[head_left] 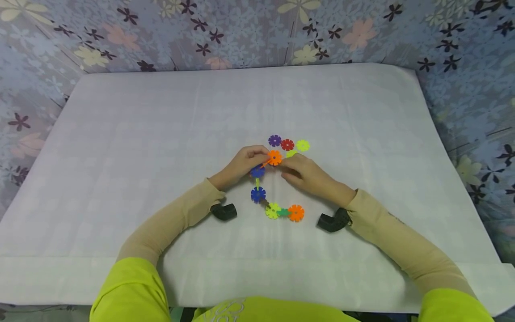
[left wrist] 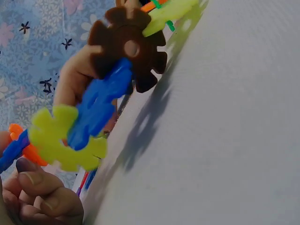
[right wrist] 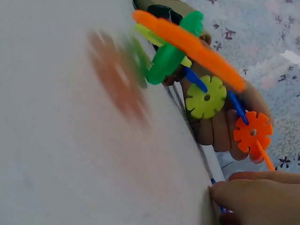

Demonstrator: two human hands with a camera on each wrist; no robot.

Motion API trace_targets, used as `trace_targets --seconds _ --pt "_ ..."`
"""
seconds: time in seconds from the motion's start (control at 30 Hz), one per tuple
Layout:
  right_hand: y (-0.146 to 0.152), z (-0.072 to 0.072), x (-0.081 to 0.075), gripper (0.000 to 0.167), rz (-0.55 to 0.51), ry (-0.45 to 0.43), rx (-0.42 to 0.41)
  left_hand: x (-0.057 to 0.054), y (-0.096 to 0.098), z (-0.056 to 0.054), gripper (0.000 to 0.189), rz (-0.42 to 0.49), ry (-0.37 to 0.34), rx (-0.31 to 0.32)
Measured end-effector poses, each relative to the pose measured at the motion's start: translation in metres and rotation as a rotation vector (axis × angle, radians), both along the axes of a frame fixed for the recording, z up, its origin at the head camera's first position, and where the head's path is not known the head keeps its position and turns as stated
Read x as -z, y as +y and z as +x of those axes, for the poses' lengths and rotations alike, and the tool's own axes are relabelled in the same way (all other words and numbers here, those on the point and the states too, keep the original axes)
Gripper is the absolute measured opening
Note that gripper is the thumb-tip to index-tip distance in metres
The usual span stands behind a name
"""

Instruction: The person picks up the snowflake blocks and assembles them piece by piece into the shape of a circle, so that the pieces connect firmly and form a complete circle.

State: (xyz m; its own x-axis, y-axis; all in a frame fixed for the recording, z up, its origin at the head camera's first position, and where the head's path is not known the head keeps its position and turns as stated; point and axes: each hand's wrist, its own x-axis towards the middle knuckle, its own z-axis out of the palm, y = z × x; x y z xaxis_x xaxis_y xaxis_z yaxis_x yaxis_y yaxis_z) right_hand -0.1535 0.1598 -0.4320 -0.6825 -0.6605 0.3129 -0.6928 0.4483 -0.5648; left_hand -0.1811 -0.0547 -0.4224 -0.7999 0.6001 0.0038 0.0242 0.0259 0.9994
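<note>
A chain of plastic snowflake discs [head_left: 258,194] lies on the white cloth [head_left: 120,147], curving from an orange disc [head_left: 296,213] near me up to another orange disc [head_left: 274,157]. My left hand [head_left: 243,162] pinches the chain's far end by the upper blue disc [head_left: 258,171]. My right hand [head_left: 306,175] meets it from the right, fingertips pinching the upper orange disc. In the left wrist view the brown disc [left wrist: 129,47], blue disc [left wrist: 98,108] and yellow-green disc [left wrist: 61,138] stand edge-on, with the left hand's curled fingers [left wrist: 42,197] below. The right wrist view shows the blurred chain [right wrist: 206,98] and the right hand's fingertips [right wrist: 258,197].
Loose purple [head_left: 275,140], red [head_left: 287,144] and yellow-green [head_left: 302,145] discs lie just beyond the hands; another yellow-green one [head_left: 291,153] peeks out by the right hand. Flowered fabric [head_left: 257,31] surrounds the cloth-covered table.
</note>
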Motion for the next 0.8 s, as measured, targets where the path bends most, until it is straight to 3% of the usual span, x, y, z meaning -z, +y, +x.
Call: trace_targets --seconds 0.13,0.23,0.33,0.47,0.57,0.7,0.8 --pt "0.001 -0.001 0.002 0.02 -0.054 0.068 -0.01 -0.002 0.0 0.001 0.016 0.006 -0.024 0.003" --pt "0.001 -0.002 0.003 0.017 -0.07 0.068 -0.006 -0.011 0.0 0.004 0.016 0.003 -0.014 -0.003" --pt "0.001 -0.001 0.004 0.016 -0.08 0.042 0.015 -0.02 0.001 0.008 0.017 -0.012 0.018 -0.047" --pt "0.001 -0.001 0.004 0.016 -0.077 -0.014 0.036 -0.009 0.002 0.004 0.019 -0.041 0.061 -0.134" --pt "0.001 0.0 0.003 0.016 -0.076 -0.046 0.044 0.002 0.002 0.0 0.018 -0.076 0.114 -0.158" --pt "0.001 0.0 0.004 0.015 -0.093 -0.054 0.053 0.005 0.002 -0.002 0.015 -0.152 0.213 -0.131" --pt "0.001 0.0 0.004 0.014 -0.141 -0.02 0.049 0.005 0.001 -0.004 0.015 -0.196 0.243 -0.087"
